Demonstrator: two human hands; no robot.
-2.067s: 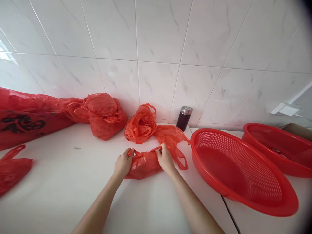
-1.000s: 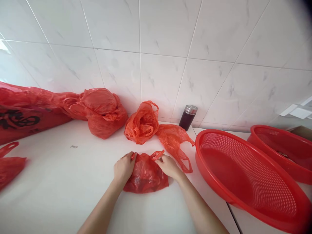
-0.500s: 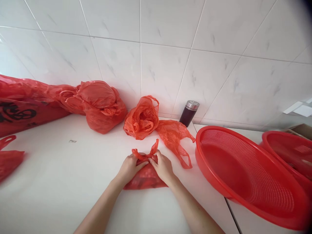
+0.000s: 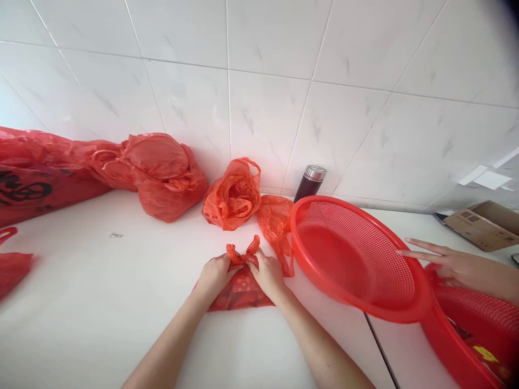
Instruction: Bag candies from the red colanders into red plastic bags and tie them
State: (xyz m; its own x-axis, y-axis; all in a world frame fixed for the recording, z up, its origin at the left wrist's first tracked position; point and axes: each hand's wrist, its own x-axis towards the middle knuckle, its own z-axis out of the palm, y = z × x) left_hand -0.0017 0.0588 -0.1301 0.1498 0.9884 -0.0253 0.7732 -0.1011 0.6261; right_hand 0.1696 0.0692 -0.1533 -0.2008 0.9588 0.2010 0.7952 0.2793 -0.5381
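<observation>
A filled red plastic bag [image 4: 243,294] lies on the white table in front of me, its contents showing only faintly through the film. My left hand [image 4: 217,274] is closed around the left side of its gathered neck. On the other side, my right hand [image 4: 265,273] grips the same neck, thumbs close together. Two short handle ends stick up between my hands. Just beyond them sit a crumpled red bag [image 4: 233,197] and a flattened red bag [image 4: 274,224], the latter partly under the basket's rim.
A red mesh basket [image 4: 336,265] stands at right. Another person's hand [image 4: 458,265] reaches over a second red basket [image 4: 454,340] holding items. A dark flask [image 4: 310,183], a cardboard box [image 4: 482,224] and bulky red bags [image 4: 170,178] stand along the wall. Another red bag [image 4: 14,270] lies far left.
The mesh basket has shifted left, over part of the flattened bag. Another person's hand has appeared at right, and the second basket has come nearer. My hands still grip the bag's neck.
</observation>
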